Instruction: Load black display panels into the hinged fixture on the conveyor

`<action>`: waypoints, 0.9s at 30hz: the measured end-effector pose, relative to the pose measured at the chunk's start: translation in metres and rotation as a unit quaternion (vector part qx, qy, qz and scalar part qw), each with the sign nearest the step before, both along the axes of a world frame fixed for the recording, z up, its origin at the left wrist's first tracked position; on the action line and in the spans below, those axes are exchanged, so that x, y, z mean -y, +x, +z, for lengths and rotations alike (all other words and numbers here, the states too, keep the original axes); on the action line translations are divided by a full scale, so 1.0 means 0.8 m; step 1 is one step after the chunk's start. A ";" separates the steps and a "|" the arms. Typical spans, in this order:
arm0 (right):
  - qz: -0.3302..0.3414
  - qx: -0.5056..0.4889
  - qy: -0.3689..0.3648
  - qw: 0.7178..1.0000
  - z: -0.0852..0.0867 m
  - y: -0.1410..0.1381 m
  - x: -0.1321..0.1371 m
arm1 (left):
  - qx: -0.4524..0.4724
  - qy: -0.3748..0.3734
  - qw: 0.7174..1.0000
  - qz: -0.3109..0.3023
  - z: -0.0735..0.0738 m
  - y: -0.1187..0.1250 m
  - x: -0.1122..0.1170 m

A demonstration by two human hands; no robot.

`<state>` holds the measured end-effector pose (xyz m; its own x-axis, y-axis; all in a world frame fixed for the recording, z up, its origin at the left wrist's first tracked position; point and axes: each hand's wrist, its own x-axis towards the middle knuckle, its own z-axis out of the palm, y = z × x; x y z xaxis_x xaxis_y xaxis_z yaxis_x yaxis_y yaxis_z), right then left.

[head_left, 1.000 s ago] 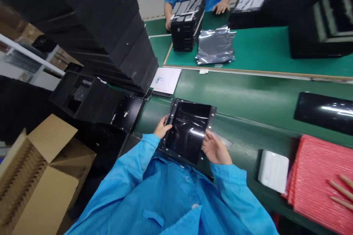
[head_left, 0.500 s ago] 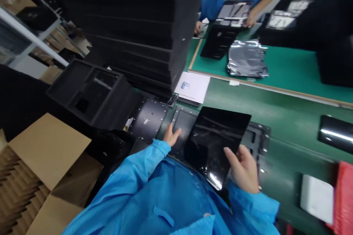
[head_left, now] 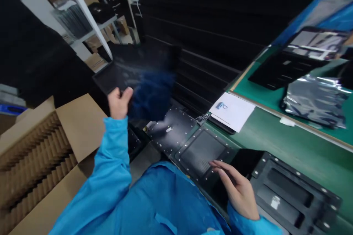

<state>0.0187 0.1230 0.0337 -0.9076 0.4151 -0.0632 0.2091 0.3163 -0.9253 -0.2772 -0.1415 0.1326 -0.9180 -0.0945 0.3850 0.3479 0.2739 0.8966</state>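
At the near edge of a green worktop (head_left: 275,132), the person's right hand (head_left: 237,191) lies with its fingers stretched across a glossy black panel (head_left: 244,159). The thumb is out of sight, so I cannot tell whether the grip is pinching the panel or only resting on it. The panel lies between 2 black fixtures: a black frame with a recessed window (head_left: 202,152) on one side and a black slotted plate (head_left: 295,194) on the other, with its edge against the slotted plate. Beyond the frame lies a black perforated plate (head_left: 171,128).

The left hand (head_left: 118,104) is raised over an open cardboard box (head_left: 79,125), its fingers loosely curled. Just beside it is a dark blue object (head_left: 151,95), too motion-blurred to name, and I cannot tell whether the grip has hold of it.

Farther along the worktop are a white paper sheet (head_left: 231,112) and a silvery antistatic bag (head_left: 314,101). A tall stack of black foam (head_left: 215,18) rises behind them, and a co-worker's blue sleeve (head_left: 300,18) shows at the top right.
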 end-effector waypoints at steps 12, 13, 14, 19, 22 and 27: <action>0.013 0.031 0.021 0.999 -0.021 -0.007 0.007 | 0.085 -0.575 0.811 0.074 0.032 -0.209 0.080; 0.009 0.037 0.027 0.999 -0.024 -0.009 0.011 | 0.058 -0.564 0.819 0.094 0.033 -0.223 0.088; 0.008 0.045 0.032 0.998 -0.027 -0.011 0.015 | 0.030 -0.547 0.828 0.122 0.032 -0.237 0.097; 0.050 0.077 0.067 0.993 -0.036 -0.030 0.039 | 0.099 -0.506 0.843 0.151 -0.012 -0.281 0.136; 0.080 0.091 0.085 0.989 -0.037 -0.046 0.054 | 0.195 -0.526 0.821 0.106 -0.057 -0.277 0.146; 0.139 0.103 0.112 0.979 -0.031 -0.074 0.069 | 0.197 -0.567 0.794 0.092 -0.096 -0.261 0.147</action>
<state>-0.0407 0.0675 0.0089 -0.9649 0.1788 -0.1921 0.2610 0.5776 -0.7735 -0.4862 -0.2591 0.0561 -0.9992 -0.0389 0.0049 -0.0385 0.9971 0.0654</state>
